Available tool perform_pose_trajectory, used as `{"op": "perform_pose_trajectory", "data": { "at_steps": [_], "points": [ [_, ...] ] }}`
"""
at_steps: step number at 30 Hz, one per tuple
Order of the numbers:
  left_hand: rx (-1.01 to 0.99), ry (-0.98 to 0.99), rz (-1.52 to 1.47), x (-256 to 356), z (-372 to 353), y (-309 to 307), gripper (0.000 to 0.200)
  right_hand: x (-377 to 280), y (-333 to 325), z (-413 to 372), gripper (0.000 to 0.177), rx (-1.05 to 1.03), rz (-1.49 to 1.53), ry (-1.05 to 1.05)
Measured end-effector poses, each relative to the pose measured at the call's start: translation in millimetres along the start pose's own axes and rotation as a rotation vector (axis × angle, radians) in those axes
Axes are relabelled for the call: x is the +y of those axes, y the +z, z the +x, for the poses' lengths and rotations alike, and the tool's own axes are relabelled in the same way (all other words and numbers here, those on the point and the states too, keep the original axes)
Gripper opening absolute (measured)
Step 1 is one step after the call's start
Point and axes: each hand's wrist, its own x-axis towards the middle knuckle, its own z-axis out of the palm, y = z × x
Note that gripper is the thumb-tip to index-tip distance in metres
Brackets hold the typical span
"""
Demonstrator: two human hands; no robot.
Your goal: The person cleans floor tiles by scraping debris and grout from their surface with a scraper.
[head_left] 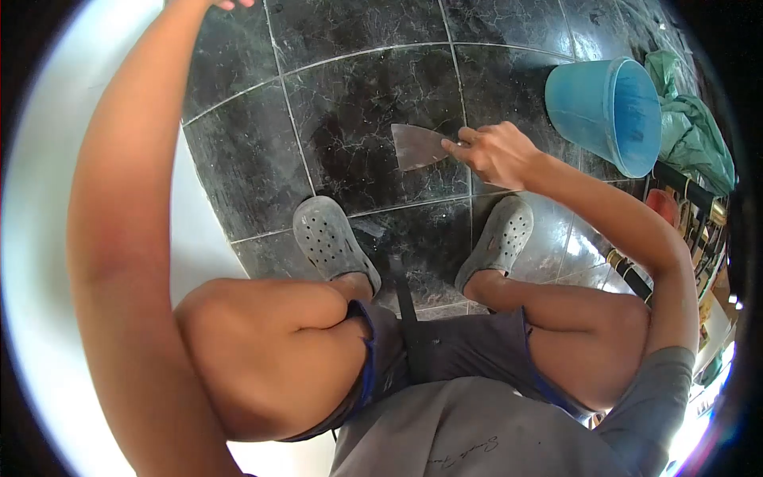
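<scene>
My right hand (499, 155) is closed around the handle of a putty knife (417, 148). Its wide, tapering metal blade points left, over the dark floor tiles (342, 103) in front of my feet. The handle is mostly hidden inside my fingers. My left arm reaches up the left side of the view, and only a sliver of my left hand (230, 3) shows at the top edge; the rest is cut off. White smears and dust mark the black, veined tiles and their pale joints.
A light blue bucket (584, 107) lies tipped at the upper right, against a green plastic bag (695, 135). Beyond my right arm is a black and gold metal frame (691, 187). A white surface (199, 230) borders the tiles at left. My grey clogs (330, 238) are planted on the floor.
</scene>
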Motion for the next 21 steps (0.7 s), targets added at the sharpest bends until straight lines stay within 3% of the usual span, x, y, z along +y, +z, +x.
{"op": "perform_pose_trajectory", "data": {
  "at_steps": [5,11,17,21],
  "points": [
    [-0.076,-0.094,0.2,-10.5,-23.9,-3.8,0.033,-5.8,-5.5,-2.9,0.053,-0.058,-0.074,0.019],
    [-0.103,-0.171,0.25,-27.0,-35.2,-3.8,0.032,-35.5,-28.0,12.0,0.036,-0.134,-0.123,0.069],
    [-0.171,-0.153,0.263,-48.5,-23.0,-0.2,0.032,-48.4,-26.2,17.2,0.018,-0.091,-0.155,0.093],
    [-0.159,-0.113,0.243,-18.1,-33.0,-9.1,0.034,-52.2,-31.8,17.7,0.015,-0.09,-0.163,0.077]
  ]
}}
